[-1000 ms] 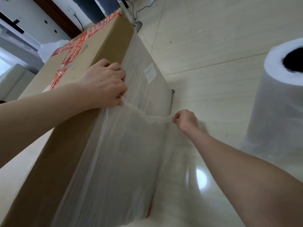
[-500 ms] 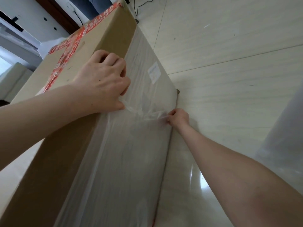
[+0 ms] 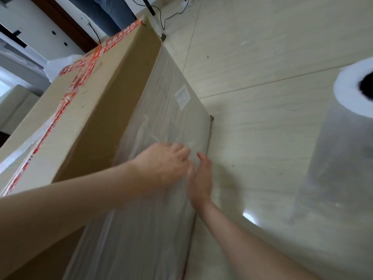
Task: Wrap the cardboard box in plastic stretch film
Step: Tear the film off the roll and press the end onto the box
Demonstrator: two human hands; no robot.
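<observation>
A tall cardboard box with red tape on its top stands on the floor. Clear stretch film covers its right side, wrinkled near the middle. My left hand lies on the film with its fingers spread and slightly bent, pressing the film against the box. My right hand lies flat with straight fingers on the film near the box's right edge. A big roll of stretch film stands on the floor at the right.
Pale tiled floor stretches to the right of the box. Black cables and a dark stand lie on the floor behind the box. A white wall and a dark door frame are at the far left.
Both hands let go of the pinched film end. My left hand slid down from the box's top edge onto the side, and my right hand opened flat against the film.
</observation>
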